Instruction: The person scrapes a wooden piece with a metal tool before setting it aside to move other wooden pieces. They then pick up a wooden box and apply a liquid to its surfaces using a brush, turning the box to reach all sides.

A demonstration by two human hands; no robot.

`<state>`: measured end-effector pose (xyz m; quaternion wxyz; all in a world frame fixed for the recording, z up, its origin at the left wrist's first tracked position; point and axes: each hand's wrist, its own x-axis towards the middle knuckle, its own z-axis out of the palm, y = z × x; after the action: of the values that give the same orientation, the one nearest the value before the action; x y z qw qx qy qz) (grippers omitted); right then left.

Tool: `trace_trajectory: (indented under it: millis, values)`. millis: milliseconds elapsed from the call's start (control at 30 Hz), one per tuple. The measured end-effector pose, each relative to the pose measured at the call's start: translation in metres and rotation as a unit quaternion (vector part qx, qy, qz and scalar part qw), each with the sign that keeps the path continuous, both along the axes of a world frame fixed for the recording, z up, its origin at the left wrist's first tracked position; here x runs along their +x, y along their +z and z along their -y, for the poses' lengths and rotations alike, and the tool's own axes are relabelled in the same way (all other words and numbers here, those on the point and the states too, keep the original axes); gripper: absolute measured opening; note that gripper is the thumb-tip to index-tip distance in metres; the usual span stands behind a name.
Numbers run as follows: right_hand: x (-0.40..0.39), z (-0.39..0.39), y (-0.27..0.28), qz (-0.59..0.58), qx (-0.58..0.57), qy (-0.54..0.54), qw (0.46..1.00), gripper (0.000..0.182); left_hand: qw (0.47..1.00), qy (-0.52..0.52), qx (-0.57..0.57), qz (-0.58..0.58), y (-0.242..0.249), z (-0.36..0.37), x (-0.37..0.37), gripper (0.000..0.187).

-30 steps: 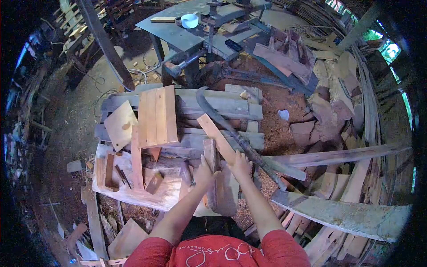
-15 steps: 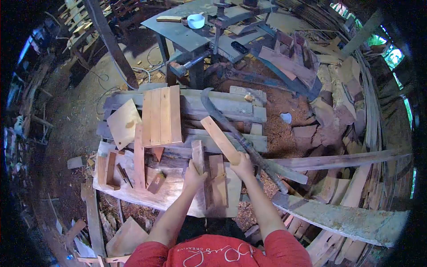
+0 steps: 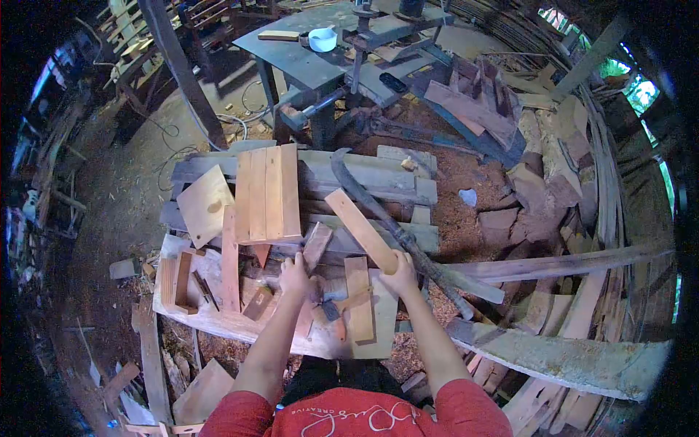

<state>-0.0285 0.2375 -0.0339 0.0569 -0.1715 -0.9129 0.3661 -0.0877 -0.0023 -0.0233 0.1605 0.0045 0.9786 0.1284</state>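
My right hand [image 3: 399,274] is wrapped round the lower end of a pale wooden slat [image 3: 362,227], which slants up and to the left. My left hand [image 3: 295,277] grips a shorter, rougher wood strip [image 3: 317,245] tilted to the right; its lower part is partly hidden. Between my hands, a flat wood piece [image 3: 357,320] lies on the bench, with a tool with a dark square head [image 3: 331,310] beside it. Left of my left hand is a small wood block [image 3: 257,302].
A panel of joined slats [image 3: 268,197] and a square board [image 3: 205,206] lie on the bench beyond my hands. A long curved dark bar [image 3: 378,211] passes close to my right hand. Farther off stands a metal table [image 3: 306,67] with a white pot [image 3: 322,39].
My left hand has moved left and slightly away, and its strip has tipped to the right, uncovering the dark-headed tool. My right hand keeps the slat in nearly the same place.
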Motion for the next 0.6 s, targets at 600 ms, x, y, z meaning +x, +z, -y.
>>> trace_trajectory:
  millis: [600]
  values:
    - [-0.024,-0.021,-0.009,-0.03,-0.195,0.092,0.976,0.039,0.96,-0.091,0.177,-0.197,0.009,-0.006,0.003,0.072]
